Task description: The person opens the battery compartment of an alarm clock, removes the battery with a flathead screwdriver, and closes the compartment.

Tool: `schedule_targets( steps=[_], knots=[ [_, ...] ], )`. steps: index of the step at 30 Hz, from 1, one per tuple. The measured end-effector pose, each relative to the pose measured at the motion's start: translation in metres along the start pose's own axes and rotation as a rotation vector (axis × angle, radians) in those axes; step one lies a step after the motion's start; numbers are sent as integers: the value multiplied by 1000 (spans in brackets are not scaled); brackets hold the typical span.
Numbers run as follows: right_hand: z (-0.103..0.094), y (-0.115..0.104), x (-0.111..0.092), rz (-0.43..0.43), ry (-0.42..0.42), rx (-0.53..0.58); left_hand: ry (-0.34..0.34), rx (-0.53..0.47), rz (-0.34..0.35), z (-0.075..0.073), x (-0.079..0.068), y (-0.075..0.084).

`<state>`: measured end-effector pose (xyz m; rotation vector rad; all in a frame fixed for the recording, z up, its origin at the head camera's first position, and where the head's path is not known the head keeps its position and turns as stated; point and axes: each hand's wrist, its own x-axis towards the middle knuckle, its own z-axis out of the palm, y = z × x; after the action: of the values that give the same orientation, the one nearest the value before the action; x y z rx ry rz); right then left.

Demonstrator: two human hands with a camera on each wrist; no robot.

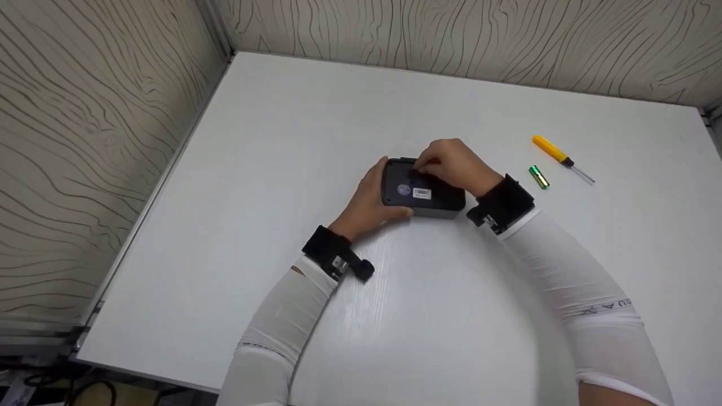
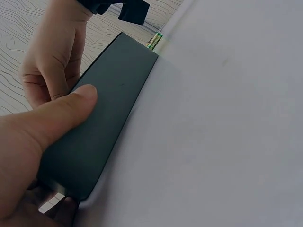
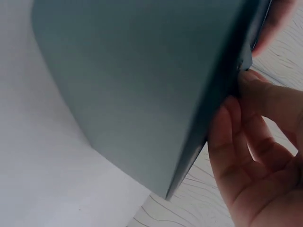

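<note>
A black box-shaped device lies with its labelled back facing up, carrying a white barcode sticker and a round pale mark. My left hand grips its left end, the thumb pressed along the near side; the left wrist view shows this thumb on the smooth dark face. Over the device's back, my right hand has thumb and fingers pinched together at a small dark battery cover that stands slightly up from the surface. The fingertips partly hide the cover and its opening.
Small green batteries lie on the white table to the right of the device. Beyond them is a screwdriver with a yellow handle. Wood-patterned panels border the table at the back and left.
</note>
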<state>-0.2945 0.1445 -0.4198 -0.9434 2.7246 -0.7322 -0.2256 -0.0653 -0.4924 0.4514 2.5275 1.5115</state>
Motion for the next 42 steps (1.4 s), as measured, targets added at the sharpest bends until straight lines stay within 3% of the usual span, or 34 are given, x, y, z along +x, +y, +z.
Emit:
schedule_targets(
  steps=[7, 24, 34, 42],
  knots=[
    [-5, -3, 2, -40, -15, 13, 0, 5, -7, -1, -1, 3],
    [-9, -5, 5, 0, -57, -16, 4, 2, 6, 1, 0, 5],
    [-9, -4, 5, -21, -74, -24, 25, -15, -9, 1, -1, 4],
    [-10, 1, 6, 23, -95, 80, 32, -6, -8, 1, -1, 3]
  ],
)
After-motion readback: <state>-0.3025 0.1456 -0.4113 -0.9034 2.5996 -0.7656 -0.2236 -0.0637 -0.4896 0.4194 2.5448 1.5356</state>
